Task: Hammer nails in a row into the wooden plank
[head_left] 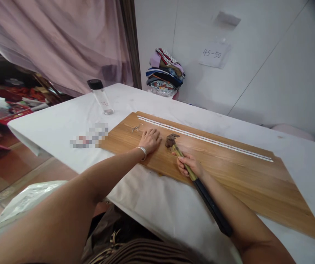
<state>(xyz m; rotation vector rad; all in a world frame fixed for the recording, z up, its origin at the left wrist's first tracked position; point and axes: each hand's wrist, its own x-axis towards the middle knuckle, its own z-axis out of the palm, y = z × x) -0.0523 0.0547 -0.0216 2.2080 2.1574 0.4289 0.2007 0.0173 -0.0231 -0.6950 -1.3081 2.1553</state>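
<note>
My right hand (192, 164) is wrapped round the yellow part of the handle of a claw hammer (205, 191). The hammer's rusty head is over the wooden board (237, 179), and its black grip reaches back along my forearm. Flat on the board lies my left hand (149, 140), fingers stretched out, left of the hammer head; whether anything is under the palm is hidden. A few loose nails (136, 128) lie on the board beyond my left hand. Along the board's far side runs a long white marked strip (201, 138), like a tape measure.
The board rests on a table with a white cloth (64, 121). A clear bottle with a black lid (102, 97) stands at the back left, near a blurred-out item (88, 136). Folded clothes (165, 73) are piled by the wall. A pink curtain (91, 40) hangs on the left.
</note>
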